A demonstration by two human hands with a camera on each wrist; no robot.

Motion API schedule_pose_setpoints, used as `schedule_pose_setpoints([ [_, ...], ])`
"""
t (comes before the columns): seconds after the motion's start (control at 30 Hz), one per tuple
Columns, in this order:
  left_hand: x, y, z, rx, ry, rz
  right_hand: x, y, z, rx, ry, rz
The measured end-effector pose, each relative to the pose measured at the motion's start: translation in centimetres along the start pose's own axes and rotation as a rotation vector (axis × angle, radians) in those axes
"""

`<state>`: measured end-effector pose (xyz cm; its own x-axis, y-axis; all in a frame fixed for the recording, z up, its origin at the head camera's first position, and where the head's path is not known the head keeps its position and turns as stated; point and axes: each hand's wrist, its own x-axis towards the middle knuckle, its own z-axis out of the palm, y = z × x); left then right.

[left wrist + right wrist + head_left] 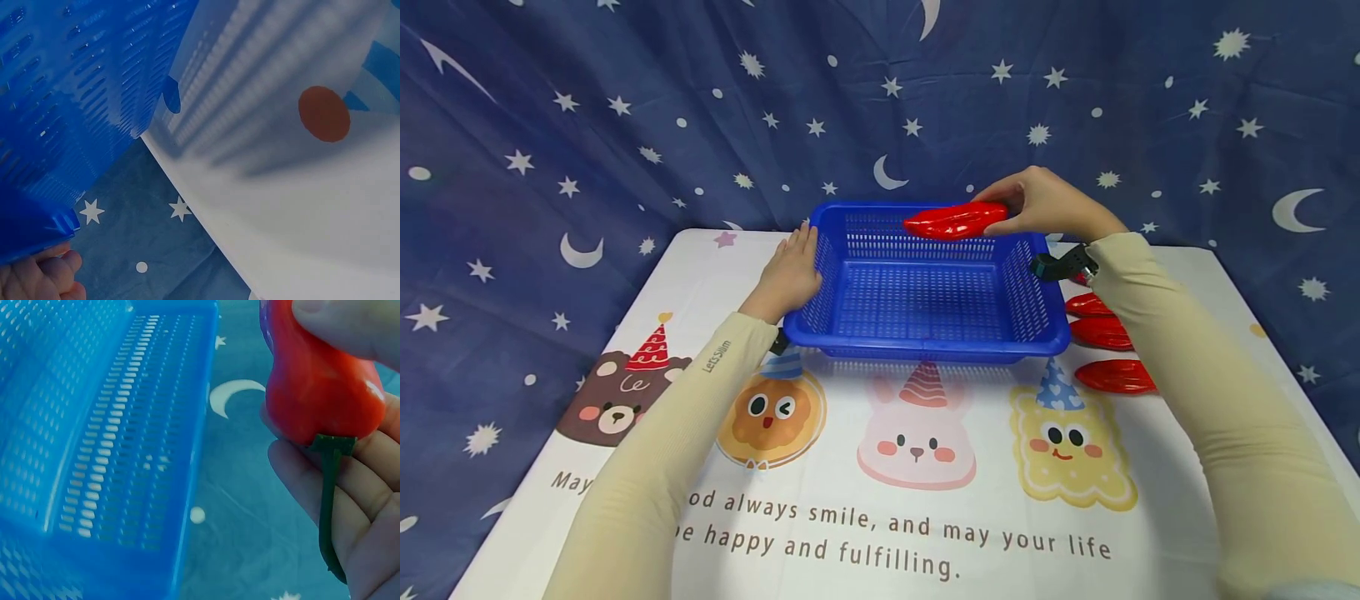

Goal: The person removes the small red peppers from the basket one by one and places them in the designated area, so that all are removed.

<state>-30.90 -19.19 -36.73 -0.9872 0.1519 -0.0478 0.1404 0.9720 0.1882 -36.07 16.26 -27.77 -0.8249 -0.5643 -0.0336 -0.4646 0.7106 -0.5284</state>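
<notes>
A glossy red chili pepper (957, 222) is held by my right hand (1037, 202) above the far side of a blue plastic basket (928, 345). In the right wrist view, the thumb presses one side of the pepper (319, 387), and the fingers lie behind it. Its green stem (327, 500) points toward the palm. My left hand (788, 275) rests against the basket's left rim, fingers extended along it. From the left wrist, those fingers (47, 275) show right at the blue rim. Bare slotted floor shows inside the basket.
More red peppers (1116, 377) lie on the table right of the basket, partly covered by my right forearm. The white tablecloth (820, 575) carries printed cartoon faces and lettering. A dark blue curtain (700, 100) with stars and moons hangs behind the table.
</notes>
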Motion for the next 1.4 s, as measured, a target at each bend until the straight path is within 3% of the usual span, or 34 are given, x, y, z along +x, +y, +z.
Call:
schedule_pose_setpoints([
  [0.5, -0.1, -0.2, -0.1, -0.011, -0.003, 0.000, -5.1, 1.5, -2.1, -0.068, 0.037, -0.007],
  [0.83, 0.1, -0.2, -0.1, -0.008, -0.002, 0.006, -8.9, 2.9, -1.8, -0.078, 0.068, 0.085],
  [1.4, 0.0, 0.0, -0.1, -0.017, 0.002, 0.011, -14.9, 5.5, -0.4, -0.118, 0.124, 0.172],
])
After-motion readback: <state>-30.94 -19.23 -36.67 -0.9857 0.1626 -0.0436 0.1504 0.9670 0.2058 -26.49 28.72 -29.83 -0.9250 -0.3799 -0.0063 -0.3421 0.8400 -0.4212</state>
